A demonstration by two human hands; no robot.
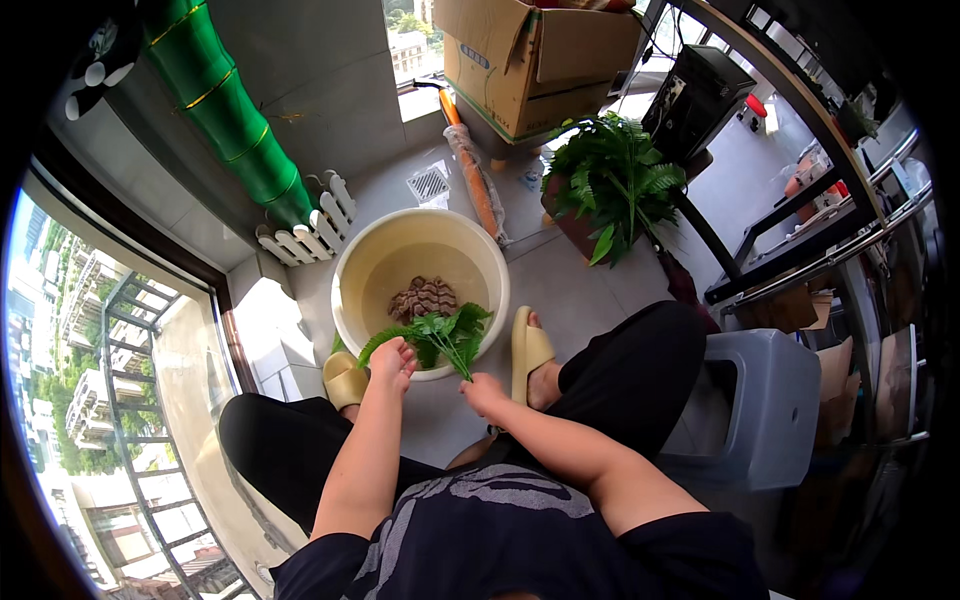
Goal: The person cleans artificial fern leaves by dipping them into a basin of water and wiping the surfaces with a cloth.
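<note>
A spray of artificial-looking green fern leaves lies over the near rim of a round cream plastic basin. My right hand grips its gathered stems just outside the rim. At the left end of the spray, my left hand has its fingers curled at one frond, thumb side against the leaf. Shallow water stands in the basin. A brown striped cloth lies bunched in that water, just beyond the leaves.
A heap of similar green foliage rests on a low brown stool to the right. A plastic-wrapped orange pole lies behind the basin, near a floor drain. White picket edging stands left; a grey plastic stool is at right.
</note>
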